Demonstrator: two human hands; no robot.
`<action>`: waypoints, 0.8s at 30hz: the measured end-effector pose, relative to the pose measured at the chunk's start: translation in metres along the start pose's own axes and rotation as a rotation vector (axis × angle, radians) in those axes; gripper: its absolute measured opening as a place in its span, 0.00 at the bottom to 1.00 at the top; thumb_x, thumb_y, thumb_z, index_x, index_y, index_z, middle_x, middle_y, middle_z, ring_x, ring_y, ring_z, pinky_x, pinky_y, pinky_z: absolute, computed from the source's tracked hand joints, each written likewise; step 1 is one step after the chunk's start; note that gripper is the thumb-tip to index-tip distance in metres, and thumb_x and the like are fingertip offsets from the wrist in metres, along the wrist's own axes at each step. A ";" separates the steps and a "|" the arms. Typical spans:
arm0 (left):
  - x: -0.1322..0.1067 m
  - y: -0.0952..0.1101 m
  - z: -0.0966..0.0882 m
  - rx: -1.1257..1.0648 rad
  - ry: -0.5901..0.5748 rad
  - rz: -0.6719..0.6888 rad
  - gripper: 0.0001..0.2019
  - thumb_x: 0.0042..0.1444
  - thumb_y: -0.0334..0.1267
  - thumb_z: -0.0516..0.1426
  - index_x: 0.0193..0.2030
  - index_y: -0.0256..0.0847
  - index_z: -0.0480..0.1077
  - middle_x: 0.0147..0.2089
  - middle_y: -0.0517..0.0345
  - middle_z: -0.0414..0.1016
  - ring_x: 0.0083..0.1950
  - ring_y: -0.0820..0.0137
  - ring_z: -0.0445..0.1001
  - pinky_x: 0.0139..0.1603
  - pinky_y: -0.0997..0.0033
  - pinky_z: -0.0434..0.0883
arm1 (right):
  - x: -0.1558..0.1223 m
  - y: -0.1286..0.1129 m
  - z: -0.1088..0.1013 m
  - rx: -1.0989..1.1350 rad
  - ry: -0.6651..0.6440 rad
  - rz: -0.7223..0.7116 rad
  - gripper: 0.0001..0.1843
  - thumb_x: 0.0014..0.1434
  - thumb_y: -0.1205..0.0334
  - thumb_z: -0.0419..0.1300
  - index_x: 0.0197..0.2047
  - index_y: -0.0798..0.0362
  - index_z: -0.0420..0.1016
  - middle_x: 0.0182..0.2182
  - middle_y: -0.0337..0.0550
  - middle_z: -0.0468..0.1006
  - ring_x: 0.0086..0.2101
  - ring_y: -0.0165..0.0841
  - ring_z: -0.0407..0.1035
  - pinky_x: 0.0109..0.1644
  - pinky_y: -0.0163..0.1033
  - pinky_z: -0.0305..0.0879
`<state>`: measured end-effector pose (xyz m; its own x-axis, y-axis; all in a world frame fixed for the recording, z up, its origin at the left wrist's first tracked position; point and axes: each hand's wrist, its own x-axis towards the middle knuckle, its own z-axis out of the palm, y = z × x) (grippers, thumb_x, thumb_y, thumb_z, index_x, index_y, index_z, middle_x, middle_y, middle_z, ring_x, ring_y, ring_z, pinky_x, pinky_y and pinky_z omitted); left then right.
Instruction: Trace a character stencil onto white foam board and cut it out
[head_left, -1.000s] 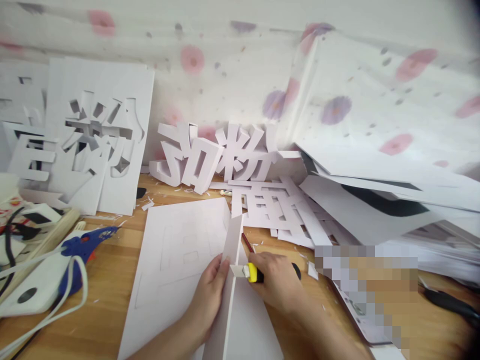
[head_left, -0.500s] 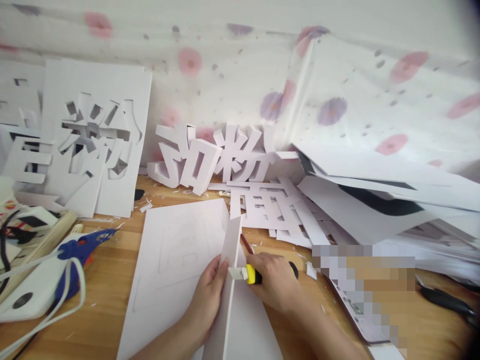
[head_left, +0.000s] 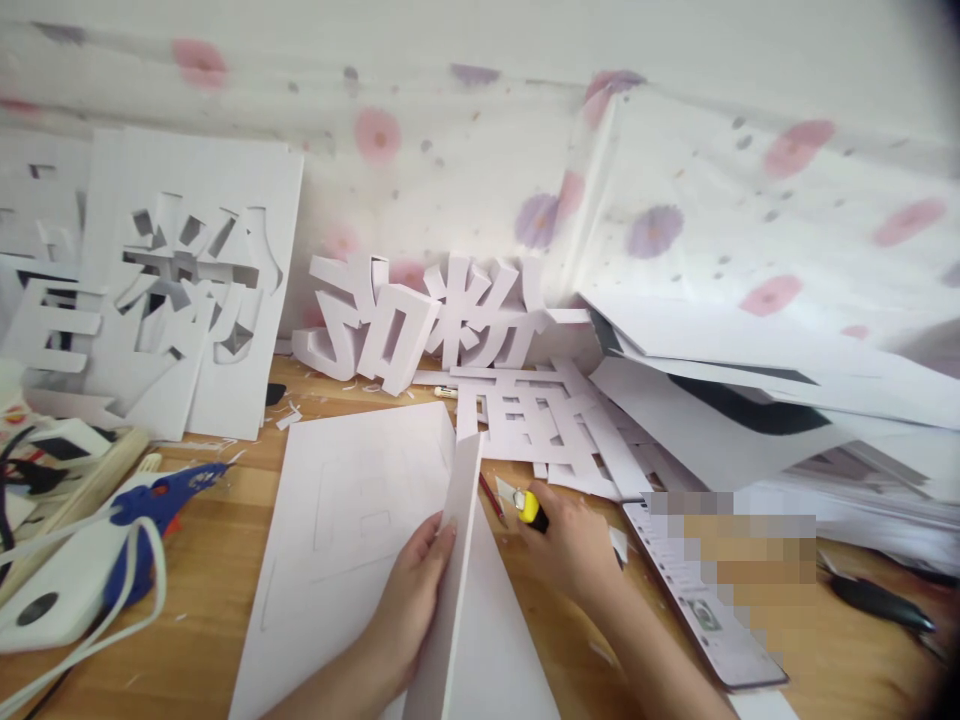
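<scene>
My left hand (head_left: 420,580) grips a long white foam board strip (head_left: 459,560), thumb on its near face, holding it upright on edge. Beneath it lies a larger white board (head_left: 330,520) with faint pencil outlines drawn on its left part. My right hand (head_left: 566,535) is closed around a yellow and black utility knife (head_left: 532,510). The knife's blade is out and points up and to the left, apart from the strip. A dark red pencil (head_left: 493,498) rests on the table between the strip and the knife.
Cut-out white characters (head_left: 480,310) stand by the wall, with stencil boards (head_left: 195,370) at left. A blue glue gun (head_left: 161,510) with a white cord lies left. Loose boards (head_left: 750,400) pile up at right, near a ruler-like strip (head_left: 712,610) and a black-handled tool (head_left: 874,600).
My right hand has moved right with the knife, taking the blade off the strip's edge and tilting it upward. My left hand still holds the strip in nearly the same place.
</scene>
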<state>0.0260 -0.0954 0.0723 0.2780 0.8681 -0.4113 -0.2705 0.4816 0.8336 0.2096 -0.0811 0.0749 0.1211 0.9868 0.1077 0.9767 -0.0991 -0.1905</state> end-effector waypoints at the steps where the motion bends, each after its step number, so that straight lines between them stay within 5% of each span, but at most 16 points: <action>1: 0.002 0.001 -0.001 -0.015 0.026 -0.002 0.24 0.51 0.53 0.56 0.51 0.44 0.64 0.41 0.56 0.74 0.39 0.67 0.72 0.40 0.72 0.67 | 0.000 0.002 0.002 -0.014 -0.004 0.029 0.06 0.55 0.59 0.52 0.34 0.50 0.67 0.24 0.40 0.74 0.26 0.37 0.68 0.25 0.35 0.44; 5: 0.009 0.005 -0.007 -0.019 0.118 0.082 0.21 0.50 0.52 0.58 0.46 0.43 0.66 0.33 0.61 0.71 0.29 0.73 0.69 0.30 0.75 0.66 | 0.000 0.007 0.016 -0.034 -0.012 0.086 0.09 0.54 0.61 0.54 0.39 0.54 0.68 0.31 0.47 0.75 0.30 0.41 0.70 0.27 0.37 0.52; 8: 0.013 0.008 -0.012 -0.016 0.159 0.168 0.23 0.46 0.54 0.60 0.43 0.42 0.66 0.22 0.69 0.60 0.18 0.80 0.57 0.18 0.81 0.58 | 0.004 0.012 0.023 -0.007 0.026 0.094 0.14 0.57 0.59 0.53 0.44 0.57 0.68 0.36 0.53 0.73 0.36 0.45 0.69 0.33 0.42 0.59; 13: 0.017 0.018 -0.010 -0.023 0.188 0.202 0.28 0.41 0.59 0.60 0.43 0.40 0.65 0.21 0.72 0.50 0.16 0.83 0.45 0.13 0.82 0.47 | -0.007 0.005 0.007 0.108 0.120 -0.015 0.19 0.58 0.57 0.54 0.51 0.54 0.65 0.46 0.55 0.69 0.48 0.46 0.62 0.50 0.51 0.57; 15: 0.019 0.024 -0.005 -0.038 0.252 0.210 0.27 0.42 0.60 0.58 0.41 0.40 0.65 0.21 0.72 0.51 0.16 0.82 0.47 0.14 0.82 0.49 | -0.024 -0.008 -0.005 0.291 0.052 -0.172 0.22 0.59 0.54 0.53 0.55 0.49 0.61 0.50 0.49 0.67 0.50 0.40 0.61 0.51 0.46 0.59; 17: 0.022 0.030 0.001 -0.050 0.340 0.232 0.25 0.44 0.60 0.57 0.38 0.40 0.64 0.22 0.70 0.54 0.17 0.82 0.51 0.15 0.80 0.52 | -0.044 -0.024 -0.014 0.750 -0.235 -0.368 0.32 0.57 0.53 0.55 0.62 0.48 0.50 0.54 0.48 0.64 0.50 0.37 0.62 0.49 0.42 0.63; 19: 0.026 0.034 0.005 -0.052 0.414 0.272 0.23 0.46 0.60 0.56 0.36 0.40 0.64 0.23 0.68 0.59 0.18 0.80 0.56 0.18 0.79 0.57 | -0.059 -0.039 -0.019 0.960 -0.472 -0.365 0.40 0.52 0.56 0.60 0.64 0.45 0.45 0.54 0.47 0.65 0.46 0.35 0.66 0.43 0.38 0.66; 21: 0.030 0.037 0.006 -0.050 0.450 0.311 0.22 0.46 0.58 0.57 0.35 0.40 0.64 0.25 0.65 0.63 0.21 0.78 0.62 0.22 0.77 0.61 | -0.065 -0.046 -0.021 0.927 -0.490 -0.277 0.33 0.53 0.61 0.58 0.61 0.45 0.54 0.49 0.46 0.70 0.41 0.34 0.69 0.41 0.37 0.66; 24: 0.035 0.044 -0.004 -0.073 0.469 0.379 0.18 0.51 0.54 0.54 0.38 0.40 0.66 0.33 0.58 0.70 0.30 0.73 0.69 0.29 0.73 0.67 | -0.055 -0.032 -0.024 0.808 -0.344 -0.130 0.18 0.58 0.62 0.50 0.51 0.50 0.68 0.40 0.46 0.76 0.40 0.36 0.70 0.43 0.40 0.63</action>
<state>0.0200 -0.0430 0.0933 -0.2810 0.9333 -0.2235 -0.3384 0.1216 0.9331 0.1761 -0.1349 0.0987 -0.1692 0.9807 -0.0980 0.5393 0.0089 -0.8421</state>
